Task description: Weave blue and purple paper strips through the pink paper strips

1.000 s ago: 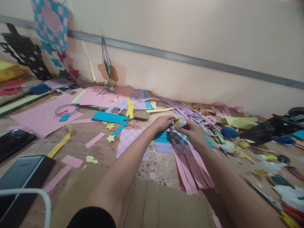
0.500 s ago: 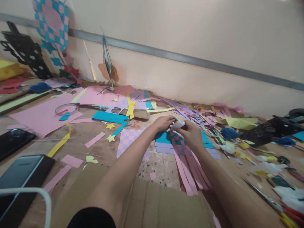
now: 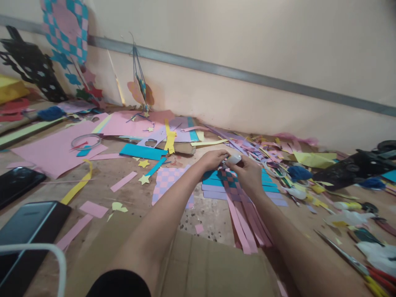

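Observation:
My right hand point(image 3: 249, 171) is closed on a small whitish glue bottle point(image 3: 234, 159), its tip pointing left and down. Beside it, my left hand point(image 3: 215, 160) has its fingers pressed together at the upper edge of a paper weave; what they pinch is too small to make out. Under both hands lies the weave of blue strips point(image 3: 213, 178), purple strips point(image 3: 213, 192) and pink strips point(image 3: 244, 227), whose loose pink ends fan toward me. A finished pink and purple checkered piece point(image 3: 168, 181) rests left of it, partly behind my left forearm.
Cardboard point(image 3: 213, 264) lies in front. Scissors point(image 3: 343, 251), a glue stick point(image 3: 348, 206) and blue yarn point(image 3: 299, 173) are at the right. A phone point(image 3: 20, 185) and a dark box point(image 3: 34, 231) stand left. Paper scraps and pink sheets point(image 3: 62, 148) spread toward the wall.
My right hand and the bottle have shifted very slightly. Otherwise the hands and the weave look the same.

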Available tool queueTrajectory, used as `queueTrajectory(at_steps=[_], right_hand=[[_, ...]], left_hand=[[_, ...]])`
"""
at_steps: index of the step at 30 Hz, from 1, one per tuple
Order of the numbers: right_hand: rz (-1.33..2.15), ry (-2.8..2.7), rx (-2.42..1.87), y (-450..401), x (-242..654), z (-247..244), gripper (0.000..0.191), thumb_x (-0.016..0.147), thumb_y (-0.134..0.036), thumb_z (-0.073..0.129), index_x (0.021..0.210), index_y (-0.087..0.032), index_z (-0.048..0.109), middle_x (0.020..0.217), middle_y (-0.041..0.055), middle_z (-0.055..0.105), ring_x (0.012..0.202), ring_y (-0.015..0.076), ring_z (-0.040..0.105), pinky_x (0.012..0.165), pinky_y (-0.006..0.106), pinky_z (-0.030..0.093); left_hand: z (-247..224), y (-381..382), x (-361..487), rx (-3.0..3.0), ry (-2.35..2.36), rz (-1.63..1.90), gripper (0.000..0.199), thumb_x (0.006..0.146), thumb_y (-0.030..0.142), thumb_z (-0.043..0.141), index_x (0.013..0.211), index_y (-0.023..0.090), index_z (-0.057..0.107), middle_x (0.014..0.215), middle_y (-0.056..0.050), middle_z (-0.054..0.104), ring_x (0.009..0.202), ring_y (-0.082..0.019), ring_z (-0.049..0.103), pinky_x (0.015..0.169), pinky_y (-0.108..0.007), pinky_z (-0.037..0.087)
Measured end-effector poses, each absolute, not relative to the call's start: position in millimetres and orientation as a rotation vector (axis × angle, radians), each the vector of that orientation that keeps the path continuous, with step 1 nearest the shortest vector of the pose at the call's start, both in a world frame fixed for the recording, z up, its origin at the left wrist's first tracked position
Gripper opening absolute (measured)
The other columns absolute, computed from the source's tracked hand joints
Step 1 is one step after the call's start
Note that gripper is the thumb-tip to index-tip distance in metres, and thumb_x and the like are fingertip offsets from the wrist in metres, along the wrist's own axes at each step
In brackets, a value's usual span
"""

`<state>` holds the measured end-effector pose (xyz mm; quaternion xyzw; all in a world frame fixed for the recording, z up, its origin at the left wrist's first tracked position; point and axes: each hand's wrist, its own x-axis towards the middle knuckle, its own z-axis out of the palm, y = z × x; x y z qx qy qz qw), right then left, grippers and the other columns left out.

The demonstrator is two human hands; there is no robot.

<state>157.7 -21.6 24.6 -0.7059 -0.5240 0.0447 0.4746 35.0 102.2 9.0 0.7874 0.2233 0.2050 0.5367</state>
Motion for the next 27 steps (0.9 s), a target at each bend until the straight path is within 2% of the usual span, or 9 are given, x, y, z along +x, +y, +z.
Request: queueTrajectory(at_steps=[11,27], right_hand=[[0.136,-1.234,-1.707,-20.0,159.4,18.6,0.029,0.077,-0.051,0.072,0.075,-0.022,0.07,0.068,-0.0007,0.067,0.067,0.0199,0.058,0.064,0.031,0.041],[0.122,-1.205,-1.695,-23.9,161.9,14.9,0.025,0.078,-0.046,0.075,0.073,-0.022,0.071,0.063,-0.0029,0.063,0.064,0.0191,0.056,0.062,0.031,0.039]], left_hand=[[6.2,103.8,37.3,1.815,0.507,0.466,0.03,0.105,0.032,0.048,0.12,0.018,0.069,0.108,-0.009,0.073,0.09,-0.017,0.069,0.084,-0.027,0.055],[5.8,106.1,37.1,1.898,0.502,0.468,0.028,0.103,0.029,0.048,0.115,0.018,0.07,0.102,-0.007,0.074,0.079,-0.014,0.068,0.074,-0.024,0.054]])
